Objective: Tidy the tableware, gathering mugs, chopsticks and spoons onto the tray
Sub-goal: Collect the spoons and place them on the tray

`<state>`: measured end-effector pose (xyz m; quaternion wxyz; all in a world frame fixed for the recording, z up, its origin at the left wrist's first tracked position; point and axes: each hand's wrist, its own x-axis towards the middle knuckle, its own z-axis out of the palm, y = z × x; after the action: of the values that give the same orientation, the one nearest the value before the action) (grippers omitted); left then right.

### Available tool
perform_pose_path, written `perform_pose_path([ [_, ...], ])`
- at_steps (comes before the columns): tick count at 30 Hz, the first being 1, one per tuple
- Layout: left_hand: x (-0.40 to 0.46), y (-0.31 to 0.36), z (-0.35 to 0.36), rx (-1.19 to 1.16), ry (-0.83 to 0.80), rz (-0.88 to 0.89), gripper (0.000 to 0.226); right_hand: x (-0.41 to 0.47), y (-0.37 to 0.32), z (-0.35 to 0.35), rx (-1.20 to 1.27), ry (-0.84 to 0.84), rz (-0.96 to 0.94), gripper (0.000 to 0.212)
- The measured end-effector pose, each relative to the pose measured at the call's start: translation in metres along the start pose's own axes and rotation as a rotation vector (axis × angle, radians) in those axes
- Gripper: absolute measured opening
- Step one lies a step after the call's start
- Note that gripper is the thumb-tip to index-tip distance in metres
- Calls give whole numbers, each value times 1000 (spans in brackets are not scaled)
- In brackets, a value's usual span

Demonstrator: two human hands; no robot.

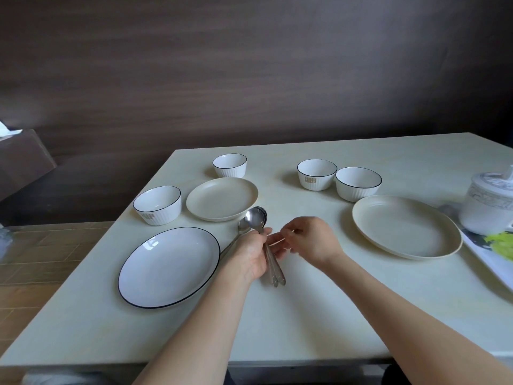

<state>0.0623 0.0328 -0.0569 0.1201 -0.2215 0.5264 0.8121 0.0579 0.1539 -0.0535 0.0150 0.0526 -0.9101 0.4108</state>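
My left hand grips a bundle of steel spoons by their handles, bowls pointing away from me, handle ends sticking out below the palm. One more spoon lies beside the bundle, its handle running under my left hand. My right hand hovers just right of the spoons with fingers loosely curled and blurred; whether it touches them is unclear. The white tray sits at the right edge, bearing a patterned lidded mug and something green. No chopsticks are visible.
A black-rimmed white plate lies left of my hands. Two beige plates and several white ribbed bowls stand farther back. The table's far edge meets a dark wall.
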Motion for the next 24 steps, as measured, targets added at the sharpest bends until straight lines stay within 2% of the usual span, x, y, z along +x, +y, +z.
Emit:
perform_pose_path([
  [2, 4, 0, -2, 19, 49, -10, 24, 5, 7, -10, -136, 144, 36, 17],
  [4, 7, -1, -5, 87, 79, -29, 24, 5, 15, -19, -339, 188, 96, 15],
  [5, 8, -1, -6, 119, 82, -43, 25, 4, 19, -23, -449, 149, 137, 15],
  [7, 9, -1, -7, 166, 74, -60, 24, 1, 24, -27, -639, 5, 231, 27],
  [9, 8, 0, -7, 204, 70, -67, 23, -1, 23, -30, -736, -95, 298, 35],
  [11, 7, 0, -8, 234, 58, -83, 25, -3, 20, -31, -771, -127, 290, 35],
  [16, 4, 0, -8, 263, 26, -143, 25, -8, 16, -23, -767, -118, 121, 21],
  [19, 3, 0, -7, 265, 25, -149, 25, -8, 18, -16, -766, -131, 8, 28],
  [24, 5, 0, -7, 258, 55, -142, 26, -9, 17, -6, -618, -237, -155, 36],
])
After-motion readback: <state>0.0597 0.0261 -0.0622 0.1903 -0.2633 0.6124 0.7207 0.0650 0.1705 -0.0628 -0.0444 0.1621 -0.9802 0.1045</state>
